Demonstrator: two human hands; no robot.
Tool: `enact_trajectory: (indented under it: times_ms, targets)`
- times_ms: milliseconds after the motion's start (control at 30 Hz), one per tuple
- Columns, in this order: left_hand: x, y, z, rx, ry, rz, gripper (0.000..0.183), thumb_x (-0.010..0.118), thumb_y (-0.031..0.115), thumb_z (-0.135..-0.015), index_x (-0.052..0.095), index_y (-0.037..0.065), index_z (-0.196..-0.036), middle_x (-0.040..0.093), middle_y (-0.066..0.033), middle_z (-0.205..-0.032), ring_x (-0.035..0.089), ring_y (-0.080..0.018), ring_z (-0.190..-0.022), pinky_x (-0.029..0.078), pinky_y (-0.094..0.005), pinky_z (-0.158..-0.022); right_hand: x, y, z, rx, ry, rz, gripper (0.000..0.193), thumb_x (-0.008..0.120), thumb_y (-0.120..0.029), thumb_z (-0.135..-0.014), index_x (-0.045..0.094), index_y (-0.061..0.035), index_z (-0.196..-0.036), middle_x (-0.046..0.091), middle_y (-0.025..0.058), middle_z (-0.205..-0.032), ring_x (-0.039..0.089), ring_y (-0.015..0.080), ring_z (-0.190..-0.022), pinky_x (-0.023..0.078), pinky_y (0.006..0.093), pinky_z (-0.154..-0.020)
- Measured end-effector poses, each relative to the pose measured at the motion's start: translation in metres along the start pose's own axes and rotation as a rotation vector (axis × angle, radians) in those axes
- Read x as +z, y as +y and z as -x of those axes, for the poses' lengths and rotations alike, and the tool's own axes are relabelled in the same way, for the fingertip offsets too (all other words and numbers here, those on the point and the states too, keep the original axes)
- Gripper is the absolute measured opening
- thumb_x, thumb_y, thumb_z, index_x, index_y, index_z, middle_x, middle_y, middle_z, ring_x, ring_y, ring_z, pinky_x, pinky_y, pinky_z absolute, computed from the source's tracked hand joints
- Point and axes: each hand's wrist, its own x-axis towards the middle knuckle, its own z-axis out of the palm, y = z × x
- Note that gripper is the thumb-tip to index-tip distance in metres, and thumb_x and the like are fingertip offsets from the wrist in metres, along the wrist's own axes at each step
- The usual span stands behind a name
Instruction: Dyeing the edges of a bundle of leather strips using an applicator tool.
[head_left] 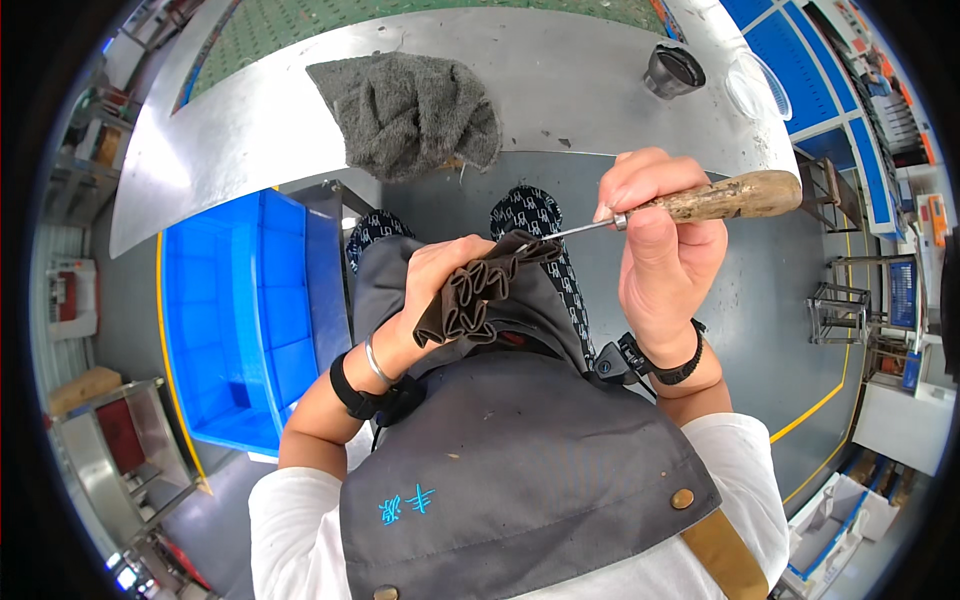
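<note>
Already pleated, the piece [465, 300] is clutched centre-frame in my left hand [435, 275]; my right hand [668, 220] grips the awl [745, 197], seemingly unfinished.

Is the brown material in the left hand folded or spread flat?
Folded: the brown material shows wavy pleats along its edge.

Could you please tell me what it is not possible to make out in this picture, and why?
All in the head view:
- Left hand: fingertips hidden by the brown folded piece.
- Tip of the wooden-handled tool: lost among dark folds, so its depth is unclear.
- Green surface: cut off by the upper edge.
- Metal table: partly covered by the grey cloth.
</note>
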Motion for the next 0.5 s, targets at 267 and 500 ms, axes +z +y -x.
enact_trajectory:
  times_ms: [267,500]
  targets:
    - [0.0,-0.0014,0.0006,-0.01,-0.006,0.016,0.015,0.062,0.001,-0.069,0.055,0.002,-0.083,0.059,-0.0073,-0.062,0.058,-0.0182,-0.054,0.045,-0.0265,-0.052,-0.0022,-0.002,0.0007,-0.009,0.031,0.015,0.011,0.059,-0.003,-0.077,0.052,0.0021,-0.085,0.053,0.0096,-0.081,0.047,0.0109,-0.068,0.04,0.0209,-0.06]
    - [-0.0012,0.0011,-0.0011,0.011,-0.009,-0.009,0.02,0.064,0.001,-0.067,0.055,0.002,-0.085,0.06,-0.0085,-0.064,0.059,-0.0189,-0.054,0.046,-0.027,-0.054,-0.0009,0.002,0.0016,-0.021,0.007,0.007,0.011,0.059,-0.002,-0.077,0.052,0.0023,-0.085,0.053,0.0101,-0.082,0.047,0.0109,-0.068,0.04,0.0208,-0.059]
